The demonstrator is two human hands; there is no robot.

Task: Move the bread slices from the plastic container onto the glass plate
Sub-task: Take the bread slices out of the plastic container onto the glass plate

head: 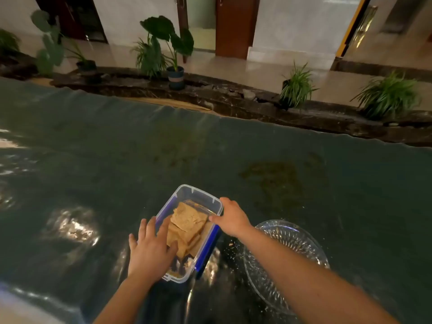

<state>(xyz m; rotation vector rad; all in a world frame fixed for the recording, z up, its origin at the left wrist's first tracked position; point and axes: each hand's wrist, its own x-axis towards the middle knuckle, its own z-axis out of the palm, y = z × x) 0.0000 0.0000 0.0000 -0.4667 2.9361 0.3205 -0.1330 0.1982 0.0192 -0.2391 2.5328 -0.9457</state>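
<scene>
A clear plastic container (195, 192) with blue clips sits on the dark green table cover, holding several toasted bread slices (188, 218) stacked inside. My left hand (149, 251) lies over the container's near left rim, fingers spread, thumb reaching in against the lower slices. My right hand (231, 218) grips the container's right rim, thumb on the edge. A cut-glass plate (289, 232) stands just right of the container, partly hidden under my right forearm; only crumbs show on it.
Crumbs lie scattered on the shiny table cover (233, 148) between container and plate. Beyond the table's far edge runs a dark stone ledge with potted plants (175, 73).
</scene>
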